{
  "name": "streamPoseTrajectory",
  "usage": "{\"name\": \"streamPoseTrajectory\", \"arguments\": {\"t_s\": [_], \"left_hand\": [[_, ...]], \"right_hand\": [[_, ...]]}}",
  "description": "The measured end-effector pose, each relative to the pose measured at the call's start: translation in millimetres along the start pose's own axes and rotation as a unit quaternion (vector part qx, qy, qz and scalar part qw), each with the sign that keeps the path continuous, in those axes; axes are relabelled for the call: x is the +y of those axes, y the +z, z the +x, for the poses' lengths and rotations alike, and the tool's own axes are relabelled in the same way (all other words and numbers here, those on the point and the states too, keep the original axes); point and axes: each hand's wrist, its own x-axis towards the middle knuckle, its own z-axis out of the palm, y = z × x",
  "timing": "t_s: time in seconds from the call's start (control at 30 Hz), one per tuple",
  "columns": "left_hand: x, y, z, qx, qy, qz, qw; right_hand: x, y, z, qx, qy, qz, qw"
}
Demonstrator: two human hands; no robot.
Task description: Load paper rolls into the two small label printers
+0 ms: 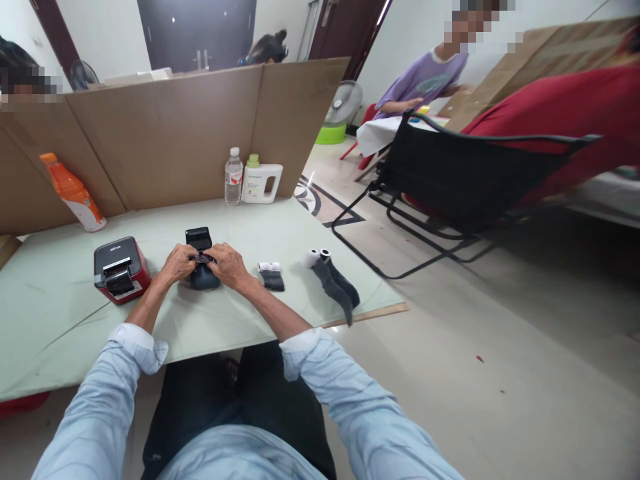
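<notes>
Left of the frame's centre, the black device (pixel 205 277) is set on the table (pixel 280 230) — long axis pointed up the frame — its middle pinched from either side by the left hand (pixel 180 262) and the equally near right hand (pixel 227 265).

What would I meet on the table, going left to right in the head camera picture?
Orange bottle → red-and-black box → dark gadget under the hands → clear bottle → white jug → two rolls with long dark strips.
</notes>
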Motion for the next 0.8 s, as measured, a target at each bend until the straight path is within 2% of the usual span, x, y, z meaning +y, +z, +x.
{"name": "streamPoseTrajectory", "arguments": {"t_s": [0.13, 0.23, 0.4, 0.47, 0.6, 0.7, 0.8], "left_hand": [[0.4, 3.2, -4.0, -0.015, 0.002, 0.039, 0.999], [-2.1, 2.6, -8.4, -0.024, 0.015, 0.056, 0.998], [-13.2, -7.5, -14.0, -0.042, 0.028, 0.001, 0.999], [-19.5, -12.6, -12.6, -0.005, -0.009, -0.033, 0.999], [-28.6, -15.6, 4.1, 0.106, -0.137, -0.081, 0.982], [-28.6, -10.7, 21.8, 0.108, -0.184, -0.162, 0.963], [-23.9, -5.7, 26.5, 0.102, -0.159, -0.201, 0.961]], "right_hand": [[-6.9, -3.5, -2.6, 0.041, -0.03, -0.008, 0.999], [-11.2, -2.7, -10.1, 0.039, -0.051, -0.007, 0.998], [-15.7, 5.5, -25.6, 0.031, -0.06, -0.002, 0.998], [-17.4, 8.4, -29.7, 0.028, -0.059, -0.002, 0.998], [-21.9, 12.6, -36.8, 0.022, -0.063, -0.005, 0.998], [-25.6, 16.0, -43.8, 0.026, -0.057, -0.01, 0.998], [-28.1, 19.0, -50.3, 0.036, -0.051, -0.018, 0.998]]}}
